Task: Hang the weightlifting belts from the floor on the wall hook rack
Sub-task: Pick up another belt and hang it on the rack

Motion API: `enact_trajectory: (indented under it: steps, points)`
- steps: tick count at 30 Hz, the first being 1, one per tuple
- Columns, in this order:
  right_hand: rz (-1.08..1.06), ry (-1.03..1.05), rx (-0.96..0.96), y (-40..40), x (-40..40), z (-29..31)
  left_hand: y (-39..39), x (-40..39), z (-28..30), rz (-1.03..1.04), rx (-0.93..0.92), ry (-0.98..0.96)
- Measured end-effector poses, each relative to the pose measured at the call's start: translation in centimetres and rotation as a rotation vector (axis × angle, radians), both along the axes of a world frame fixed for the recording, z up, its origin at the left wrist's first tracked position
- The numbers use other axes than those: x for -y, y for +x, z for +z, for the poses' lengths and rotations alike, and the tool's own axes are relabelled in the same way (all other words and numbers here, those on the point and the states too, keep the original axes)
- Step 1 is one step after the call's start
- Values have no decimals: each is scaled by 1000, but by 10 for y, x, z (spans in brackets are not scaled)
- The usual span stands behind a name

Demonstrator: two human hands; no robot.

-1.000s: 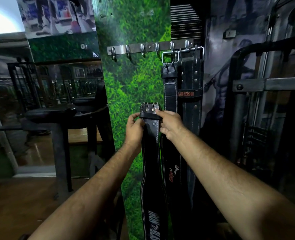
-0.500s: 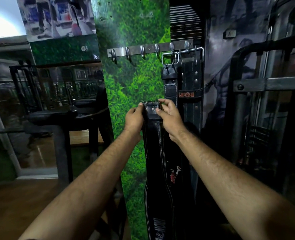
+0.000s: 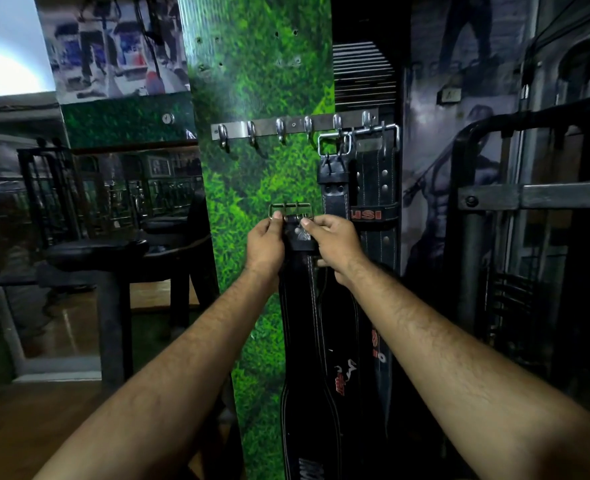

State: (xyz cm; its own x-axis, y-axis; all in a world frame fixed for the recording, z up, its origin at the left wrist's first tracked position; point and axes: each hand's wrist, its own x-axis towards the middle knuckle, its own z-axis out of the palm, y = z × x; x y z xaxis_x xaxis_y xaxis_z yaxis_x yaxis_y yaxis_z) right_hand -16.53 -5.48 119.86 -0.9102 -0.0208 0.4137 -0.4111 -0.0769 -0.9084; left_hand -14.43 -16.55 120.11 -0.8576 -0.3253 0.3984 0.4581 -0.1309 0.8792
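Note:
A steel hook rack is fixed across a green grass-print wall panel. Two black weightlifting belts hang from its right hooks: one by a square buckle, another with red lettering beside it. I hold a third black belt upright below the rack, its metal buckle at the top. My left hand grips the buckle end from the left, and my right hand pinches it from the right. The rack's left hooks carry nothing.
A dark padded bench stands at the left before a mirror. A black metal gym frame fills the right side. Wooden floor lies at the lower left.
Both hands have lifted the belt higher toward the rack, and the buckle now stands clear above my fingers. The two hanging belts have not moved.

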Motion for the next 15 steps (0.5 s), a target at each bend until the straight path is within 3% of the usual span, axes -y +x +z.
enact_trajectory:
  steps: [3, 8, 15]
  points:
    - [-53, -11, -66, -12, 4, 13, -14, 2, 13, 10, -24, 13]
    - [-234, -19, -200, -44, 9, 48, -42, -1, 58, 129, -37, -120]
    - [-485, 35, -244, -87, 8, 105, -100, -6, 120, 201, -56, -194]
